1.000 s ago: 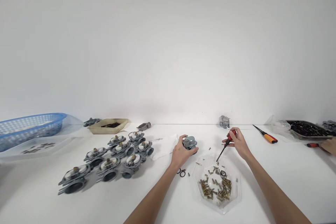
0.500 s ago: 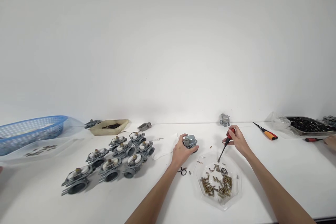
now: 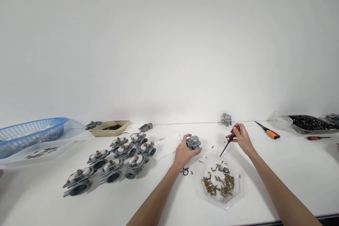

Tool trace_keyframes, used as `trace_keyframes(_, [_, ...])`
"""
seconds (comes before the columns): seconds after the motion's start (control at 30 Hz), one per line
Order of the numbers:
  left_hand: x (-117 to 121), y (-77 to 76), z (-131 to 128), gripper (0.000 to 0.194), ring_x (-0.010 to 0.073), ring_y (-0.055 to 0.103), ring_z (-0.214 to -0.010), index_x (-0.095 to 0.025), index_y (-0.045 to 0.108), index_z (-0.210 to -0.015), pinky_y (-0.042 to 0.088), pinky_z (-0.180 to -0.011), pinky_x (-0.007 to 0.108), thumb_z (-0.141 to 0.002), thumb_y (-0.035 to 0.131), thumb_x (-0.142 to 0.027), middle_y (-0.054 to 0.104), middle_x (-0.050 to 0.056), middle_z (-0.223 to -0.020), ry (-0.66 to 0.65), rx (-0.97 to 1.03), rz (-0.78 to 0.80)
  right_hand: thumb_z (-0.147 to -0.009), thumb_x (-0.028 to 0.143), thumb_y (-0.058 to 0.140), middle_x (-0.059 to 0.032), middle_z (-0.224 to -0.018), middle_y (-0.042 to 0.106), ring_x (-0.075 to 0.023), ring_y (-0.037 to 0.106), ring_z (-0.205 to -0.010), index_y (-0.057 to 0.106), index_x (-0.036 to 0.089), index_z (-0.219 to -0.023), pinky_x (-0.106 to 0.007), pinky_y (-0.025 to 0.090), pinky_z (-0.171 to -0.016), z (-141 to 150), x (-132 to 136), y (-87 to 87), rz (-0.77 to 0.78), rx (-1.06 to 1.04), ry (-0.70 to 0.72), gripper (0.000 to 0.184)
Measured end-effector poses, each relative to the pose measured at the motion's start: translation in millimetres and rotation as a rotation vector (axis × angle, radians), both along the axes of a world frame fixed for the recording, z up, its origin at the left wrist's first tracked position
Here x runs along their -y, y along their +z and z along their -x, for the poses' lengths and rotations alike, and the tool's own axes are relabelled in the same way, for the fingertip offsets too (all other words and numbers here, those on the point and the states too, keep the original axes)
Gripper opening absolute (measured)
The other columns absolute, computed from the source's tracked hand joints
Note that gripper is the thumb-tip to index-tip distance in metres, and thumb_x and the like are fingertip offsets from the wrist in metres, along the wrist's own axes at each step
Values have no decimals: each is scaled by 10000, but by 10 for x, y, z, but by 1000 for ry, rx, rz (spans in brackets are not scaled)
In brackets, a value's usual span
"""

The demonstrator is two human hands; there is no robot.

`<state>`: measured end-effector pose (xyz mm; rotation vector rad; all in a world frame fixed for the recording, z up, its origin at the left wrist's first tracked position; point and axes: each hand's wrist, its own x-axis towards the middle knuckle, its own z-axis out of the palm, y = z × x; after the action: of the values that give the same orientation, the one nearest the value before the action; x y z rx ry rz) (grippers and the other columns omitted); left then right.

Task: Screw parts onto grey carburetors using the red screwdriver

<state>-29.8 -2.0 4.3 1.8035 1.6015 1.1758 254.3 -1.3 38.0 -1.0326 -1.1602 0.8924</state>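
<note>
My left hand (image 3: 182, 153) is closed around a small grey metal carburetor (image 3: 193, 143) resting on the white table (image 3: 286, 169). My right hand (image 3: 242, 139) grips a red-handled screwdriver (image 3: 230, 141), its dark tip pointing down-left over the rim of a clear hexagonal dish (image 3: 219, 182) filled with several brass screws. Two black O-rings (image 3: 184, 171) lie by my left wrist. A few loose screws lie between the carburetor and the dish.
Several assembled grey carburetors (image 3: 113, 160) stand in rows at left. A blue basket (image 3: 29, 134), a clear tray (image 3: 39, 150) and a beige tray (image 3: 109, 127) sit at far left. An orange screwdriver (image 3: 268, 132), a red screwdriver (image 3: 317, 137) and a black-parts tray (image 3: 308, 123) lie right.
My right hand with the screwdriver lifted slightly up and right. Another person's hand at the far right edge drew back, leaving the red screwdriver on the table.
</note>
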Motion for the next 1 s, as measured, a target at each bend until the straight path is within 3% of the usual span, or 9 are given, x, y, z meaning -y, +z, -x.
trace_keyframes(0.3, [2,-5,2,698,280,679,-1004,-274,530,-1246,506,-903,387,-626,802,-444,730,46,-1047,-15,8,-12,-740,642,691,42,-762,601,-224,751,-691,468,238,-980,-374,626,-666,-118,-49,-24,-34,-46,-234,520])
trace_keyframes(0.43, [1,-14,1,692,285,678,-1000,-277,530,-1248,508,-894,393,-634,798,-451,729,47,-1048,-16,-1,-31,-761,650,652,5,-770,677,-212,726,-601,462,236,-987,-274,560,-475,-137,-80,-80,17,40,-254,509])
trace_keyframes(0.53, [-1,-18,1,696,288,676,-1004,-275,528,-1251,508,-889,392,-635,797,-452,726,51,-1047,-18,1,-29,-759,653,644,-5,-773,698,-203,706,-545,451,240,-983,-214,463,-375,-85,-90,-117,47,72,-220,507])
trace_keyframes(0.7, [-3,-18,2,705,288,673,-1008,-278,520,-1255,501,-906,397,-633,795,-459,722,49,-1046,-27,1,-14,-726,632,680,39,-699,676,-196,701,-520,429,255,-984,-337,598,-525,39,-81,-143,104,-21,-104,521])
trace_keyframes(1.0, [-12,-36,7,705,283,665,-1022,-281,507,-1265,492,-918,396,-644,793,-454,715,49,-1070,-41,-1,-15,-712,652,677,67,-672,637,-202,692,-499,415,262,-973,-329,578,-488,88,-105,-219,117,18,-3,538])
